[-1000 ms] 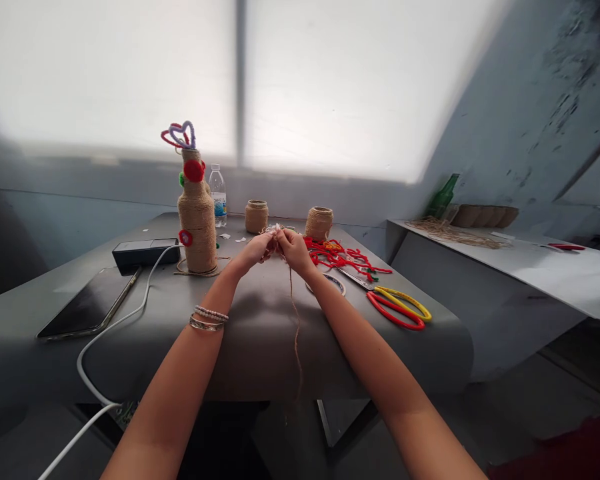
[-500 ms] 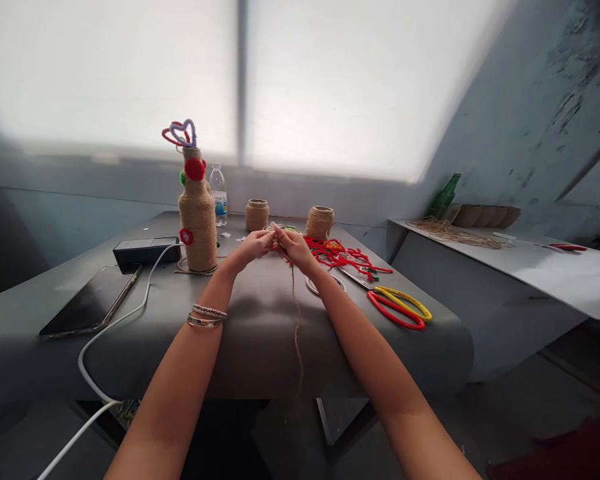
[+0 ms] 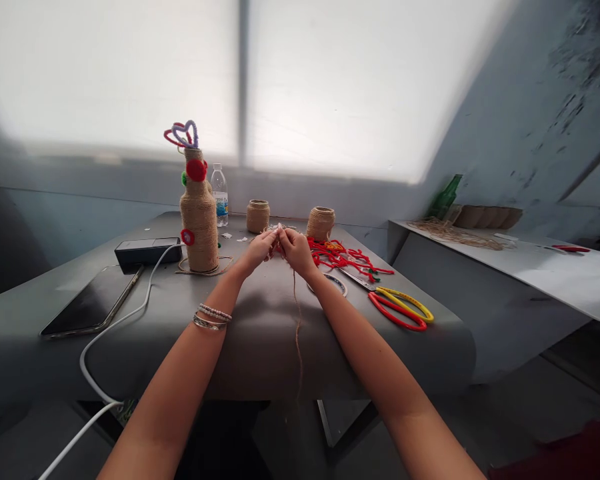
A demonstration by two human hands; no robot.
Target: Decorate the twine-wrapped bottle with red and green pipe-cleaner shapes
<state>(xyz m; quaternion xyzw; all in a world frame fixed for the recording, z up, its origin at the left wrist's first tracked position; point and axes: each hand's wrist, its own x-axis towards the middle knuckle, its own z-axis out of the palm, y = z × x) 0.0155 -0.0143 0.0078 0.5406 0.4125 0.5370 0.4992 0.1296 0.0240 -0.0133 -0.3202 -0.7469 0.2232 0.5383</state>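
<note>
My left hand (image 3: 261, 250) and my right hand (image 3: 296, 250) meet over the middle of the grey table, fingers pinched together. Between them is brown twine (image 3: 297, 320), whose loose end hangs from under my right hand past the table's front edge. My fingers hide most of what they pinch. Just right of my hands lies a tangle of red yarn pieces (image 3: 350, 259) with bits of yellow and green. Behind my hands stand two twine-wrapped jars, a left jar (image 3: 258, 217) and a right jar (image 3: 321, 225). A roll of tape (image 3: 341, 285) is partly covered by my right forearm.
Scissors (image 3: 400, 308) with red and yellow handles lie at right. To the left stand a twine-wrapped bottle (image 3: 200, 227), a plastic water bottle (image 3: 220, 200), a black box (image 3: 145, 252), a phone (image 3: 93, 303) and a white cable (image 3: 143, 307). A second table (image 3: 540, 273) holds a green bottle (image 3: 445, 198).
My left hand has shifted slightly right, closer against my right hand, and both stay pinched at the twine. The whole view has moved by a few pixels.
</note>
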